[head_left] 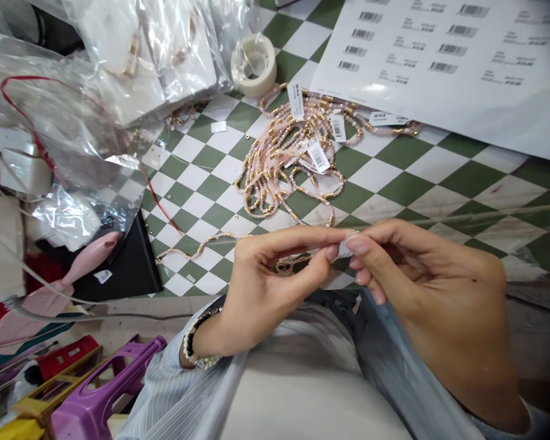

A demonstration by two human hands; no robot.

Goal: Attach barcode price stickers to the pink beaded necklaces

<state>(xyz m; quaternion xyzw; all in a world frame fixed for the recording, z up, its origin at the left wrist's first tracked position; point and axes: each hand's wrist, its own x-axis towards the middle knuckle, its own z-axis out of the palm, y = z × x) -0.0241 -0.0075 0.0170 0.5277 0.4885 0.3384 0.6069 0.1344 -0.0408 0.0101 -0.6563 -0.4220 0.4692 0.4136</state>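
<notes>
Both hands meet at the table's near edge, pinching a small white label (344,247) between their fingertips. My left hand (275,281) holds the label's left side between thumb and forefinger, with a beaded bracelet (197,339) on the wrist. My right hand (435,293) grips its right side with thumb and forefinger. Part of a pink and gold bead strand (293,264) shows behind my left hand; the fingers hide how it meets the label. Beyond the hands lies a pile of pink and gold bead strands (270,153), several with white barcode tags (318,156).
A sheet of barcode labels (440,67) covers the back right of the checkered table (407,186). A tape roll (253,65) stands behind the pile. Clear plastic bags (96,79) and a black box (132,263) are on the left. A purple plastic stool (91,397) stands below.
</notes>
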